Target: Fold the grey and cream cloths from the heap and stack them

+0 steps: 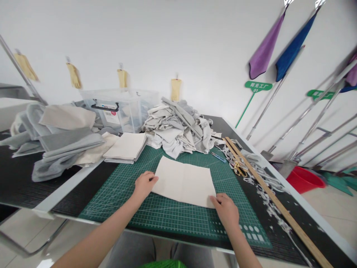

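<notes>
A cream rectangular piece of fabric (182, 181) with a faint crease down its middle lies over the green cutting mat (178, 219). My left hand (145, 184) pinches its left edge between thumb and fingers. At the lower right corner, my right hand (225, 209) grips the same piece, thumb on top. Beyond my left hand sits a neat stack of cream and grey cut fabric (125, 146). A large heap of grey and white cloth (178, 126) rises behind the mat.
Left stands a clear plastic box (128, 111) beside piled grey fabric (67, 145). Blue-handled snips (219, 157), gold-handled scissors (240, 169), wooden rulers (267, 190) and white scraps (270, 208) lie along the right. A red bucket (305, 179) is on the floor.
</notes>
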The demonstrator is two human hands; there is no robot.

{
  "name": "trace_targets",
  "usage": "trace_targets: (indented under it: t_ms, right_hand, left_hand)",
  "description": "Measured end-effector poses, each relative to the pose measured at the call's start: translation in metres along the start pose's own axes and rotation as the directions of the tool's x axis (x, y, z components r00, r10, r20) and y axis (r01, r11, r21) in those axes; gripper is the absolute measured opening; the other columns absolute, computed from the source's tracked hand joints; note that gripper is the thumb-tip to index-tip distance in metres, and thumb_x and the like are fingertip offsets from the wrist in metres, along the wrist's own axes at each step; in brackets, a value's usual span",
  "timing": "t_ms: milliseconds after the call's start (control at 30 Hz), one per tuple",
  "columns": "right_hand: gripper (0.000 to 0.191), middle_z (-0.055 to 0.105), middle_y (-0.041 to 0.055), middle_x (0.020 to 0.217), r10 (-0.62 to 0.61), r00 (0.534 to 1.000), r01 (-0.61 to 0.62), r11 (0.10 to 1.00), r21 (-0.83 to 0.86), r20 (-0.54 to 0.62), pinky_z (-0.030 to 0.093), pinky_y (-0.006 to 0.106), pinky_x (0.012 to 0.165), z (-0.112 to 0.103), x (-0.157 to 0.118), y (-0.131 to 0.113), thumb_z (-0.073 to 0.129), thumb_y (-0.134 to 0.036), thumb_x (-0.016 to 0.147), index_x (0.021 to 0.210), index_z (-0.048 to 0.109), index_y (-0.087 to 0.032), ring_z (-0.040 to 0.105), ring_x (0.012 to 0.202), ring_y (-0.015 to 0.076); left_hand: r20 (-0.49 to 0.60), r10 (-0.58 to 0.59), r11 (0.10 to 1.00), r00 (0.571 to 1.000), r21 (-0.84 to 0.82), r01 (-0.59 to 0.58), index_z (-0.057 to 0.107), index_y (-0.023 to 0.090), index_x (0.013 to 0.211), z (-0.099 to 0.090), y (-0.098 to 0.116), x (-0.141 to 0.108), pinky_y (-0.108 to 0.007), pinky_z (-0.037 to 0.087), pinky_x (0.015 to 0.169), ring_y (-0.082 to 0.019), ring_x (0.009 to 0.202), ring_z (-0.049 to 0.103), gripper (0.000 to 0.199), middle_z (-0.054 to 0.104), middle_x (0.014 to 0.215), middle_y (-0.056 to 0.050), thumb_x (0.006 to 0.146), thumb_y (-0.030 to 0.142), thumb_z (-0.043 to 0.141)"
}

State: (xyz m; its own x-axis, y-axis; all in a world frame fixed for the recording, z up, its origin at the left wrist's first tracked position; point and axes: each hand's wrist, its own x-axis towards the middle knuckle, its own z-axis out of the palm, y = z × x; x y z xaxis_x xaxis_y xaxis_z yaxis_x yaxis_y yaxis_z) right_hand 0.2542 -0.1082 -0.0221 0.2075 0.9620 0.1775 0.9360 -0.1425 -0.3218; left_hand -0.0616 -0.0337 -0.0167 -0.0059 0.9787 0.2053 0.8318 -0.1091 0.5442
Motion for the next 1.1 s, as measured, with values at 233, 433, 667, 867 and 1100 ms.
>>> trace_targets:
  t_ms: [233, 433, 667, 867, 1100]
  right_hand:
    - [0.036, 0.057, -0.0011, 0.087, 0.006, 1.000, -0.006, 1.000, 0.012, -0.006, 0.037, 0.023, 0.056, 0.001, 0.000, 0.000, 0.035, -0.043, 0.074, 0.058, 0.059, -0.022, 0.052, 0.076, 0.0142]
    - [0.036, 0.057, -0.0013, 0.086, -0.006, 1.000, 0.006, 1.000, 0.020, -0.011, 0.037, 0.023, 0.055, 0.001, 0.000, 0.000, 0.035, -0.043, 0.074, 0.059, 0.060, -0.023, 0.053, 0.075, 0.0140]
    - [0.034, 0.057, -0.0015, 0.082, -0.004, 1.000, 0.004, 1.000, -0.007, -0.022, 0.034, 0.023, 0.052, 0.001, -0.001, -0.001, 0.039, -0.040, 0.072, 0.049, 0.052, -0.020, 0.052, 0.071, 0.0132]
    - [0.023, 0.055, -0.0005, 0.081, 0.044, 0.998, -0.045, 0.998, -0.039, -0.043, 0.034, 0.023, 0.051, -0.003, -0.004, -0.005, 0.042, -0.039, 0.070, 0.062, 0.054, -0.022, 0.052, 0.072, 0.0145]
    - [0.033, 0.045, 0.0043, 0.110, 0.047, 0.983, -0.074, 0.986, -0.149, -0.176, 0.037, 0.028, 0.061, -0.005, -0.010, -0.015, 0.044, -0.032, 0.070, 0.102, 0.047, -0.026, 0.048, 0.090, 0.0204]
  left_hand:
    - [-0.051, -0.070, 0.995, 0.996, 0.067, 0.074, 0.060, 0.022, 0.056, -0.005, -0.003, -0.016, -0.034, 0.032, 0.080, -0.017, 0.082, 0.049, 0.024, 0.056, 0.092, 0.003, 0.068, 0.037, 0.046]
    - [-0.081, -0.081, 0.981, 0.993, 0.171, 0.094, 0.056, 0.021, 0.050, -0.002, 0.001, -0.020, -0.041, 0.025, 0.084, -0.018, 0.082, 0.046, 0.021, 0.055, 0.092, 0.003, 0.065, 0.034, 0.050]
    - [-0.093, -0.082, 0.975, 0.992, 0.199, 0.099, 0.054, 0.020, 0.049, -0.002, 0.003, -0.022, -0.047, 0.021, 0.086, -0.019, 0.083, 0.045, 0.020, 0.054, 0.093, 0.002, 0.064, 0.033, 0.052]
    - [-0.148, -0.097, 0.958, 0.984, 0.252, 0.133, 0.056, 0.023, 0.067, -0.005, 0.007, -0.028, -0.051, 0.016, 0.088, -0.022, 0.088, 0.044, 0.007, 0.051, 0.101, 0.000, 0.066, 0.026, 0.050]
    - [-0.303, 0.063, 0.963, 0.951, 0.270, 0.022, 0.055, 0.025, 0.087, -0.011, 0.016, -0.034, -0.043, 0.010, 0.095, -0.020, 0.098, 0.042, 0.023, 0.047, 0.111, -0.001, 0.070, 0.014, 0.044]
